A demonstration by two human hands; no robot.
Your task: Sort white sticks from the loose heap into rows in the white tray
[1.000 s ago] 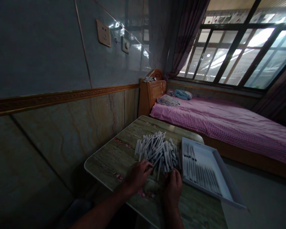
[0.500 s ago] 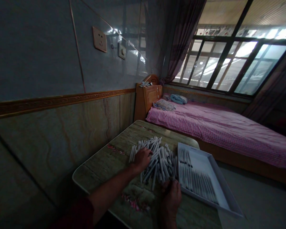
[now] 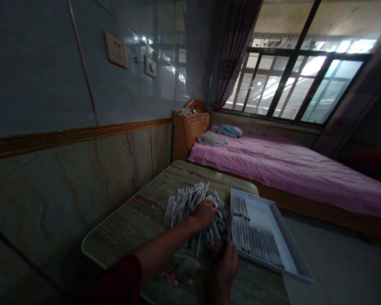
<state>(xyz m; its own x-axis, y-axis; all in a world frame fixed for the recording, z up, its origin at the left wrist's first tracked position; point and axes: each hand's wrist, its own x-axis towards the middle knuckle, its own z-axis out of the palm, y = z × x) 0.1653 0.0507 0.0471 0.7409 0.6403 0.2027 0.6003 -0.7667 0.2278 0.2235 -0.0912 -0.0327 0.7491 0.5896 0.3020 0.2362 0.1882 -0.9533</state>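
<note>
A loose heap of slim white pens (image 3: 186,200), some with dark ends, lies on the table (image 3: 120,231). My left hand (image 3: 206,213) reaches across the heap to its right part, fingers curled down among the pens; what they grip is hidden. Nearer to me, my right hand (image 3: 225,258) is closed around the lower end of a pen (image 3: 230,226) that points away from me, beside the tray's left wall. The shallow white tray (image 3: 288,220) holds pens laid side by side (image 3: 257,241) in a long row, with a shorter row behind.
Beyond the table is a bed (image 3: 257,156) with a pink checked cover and a wooden headboard (image 3: 190,127). A tiled wall (image 3: 114,169) runs along the left, with a socket (image 3: 116,49) on it. The tray's right end overhangs the table edge above the floor (image 3: 330,250).
My left hand has moved right across the heap, from its middle to its right part. The pen in my right hand has tilted a little to the left. The view has shifted slightly.
</note>
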